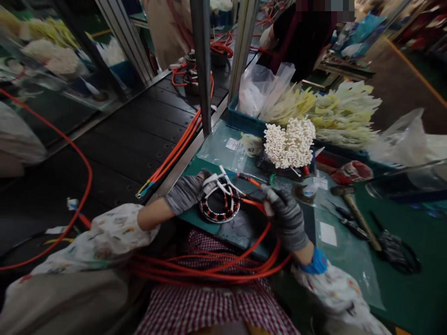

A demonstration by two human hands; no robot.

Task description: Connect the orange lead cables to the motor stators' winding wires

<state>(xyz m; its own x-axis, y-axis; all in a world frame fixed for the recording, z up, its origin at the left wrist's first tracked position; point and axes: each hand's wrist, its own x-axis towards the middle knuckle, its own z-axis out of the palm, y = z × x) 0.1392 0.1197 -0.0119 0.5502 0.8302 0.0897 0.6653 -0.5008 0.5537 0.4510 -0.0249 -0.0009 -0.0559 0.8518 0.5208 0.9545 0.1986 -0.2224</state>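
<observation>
My left hand [188, 190], in a grey glove, is closed on white sleeving [223, 177] at the left of a coiled harness. My right hand [284, 211], also gloved, has its fingers wrapped round an orange cable [251, 180] with a black section. Between the hands, the small coil [218, 216] of black, orange and white rests at the edge of the green table [401, 218]. Large loops of orange cable [209, 274] hang across my lap and run up to my right hand. The fingertips of both hands are partly hidden.
A hammer [359, 216], pliers [352, 225] and scissors [394, 246] lie on the right. Behind the coil stand white-tipped parts [289, 142] and a blue tray [244, 118] of yellowish pieces. Orange cables [181, 144] lie on the dark conveyor [122, 135] beside a metal post [201, 70]. A person [300, 42] works beyond.
</observation>
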